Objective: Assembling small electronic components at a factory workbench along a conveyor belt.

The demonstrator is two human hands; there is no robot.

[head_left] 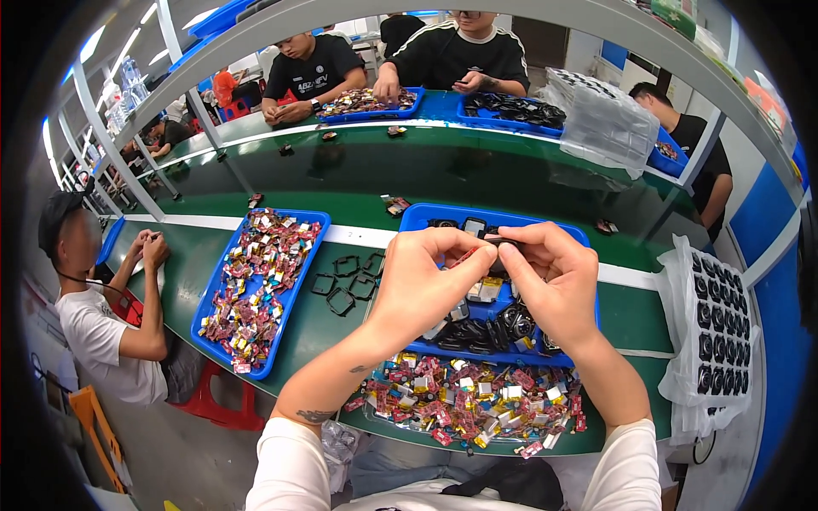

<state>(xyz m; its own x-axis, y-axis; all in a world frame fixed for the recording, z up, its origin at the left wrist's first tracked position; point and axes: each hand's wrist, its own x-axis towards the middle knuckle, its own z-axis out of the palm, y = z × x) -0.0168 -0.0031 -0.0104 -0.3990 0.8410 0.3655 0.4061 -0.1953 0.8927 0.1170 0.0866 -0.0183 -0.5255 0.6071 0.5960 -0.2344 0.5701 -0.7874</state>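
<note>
My left hand (422,277) and my right hand (554,277) meet above a blue tray (412,218), fingertips pinched together. Between them is a small black casing (503,241), mostly covered by the fingers. A bit of red shows by my left fingertips; I cannot tell whether it belongs to the casing. Black watch-like casings and straps (473,335) fill the tray below. Nearer my body, a heap of small red circuit boards with silver and yellow cells (477,400) lies in a clear tray. Several black square frames (365,285) rest left of my left wrist.
To the left stands a blue tray (298,298) of circuit boards, beside a seated co-worker (111,324). A green conveyor belt (341,179) runs beyond, with people working across it. Wrapped trays of black parts (711,324) stand at the right. A grey shelf frame arches overhead.
</note>
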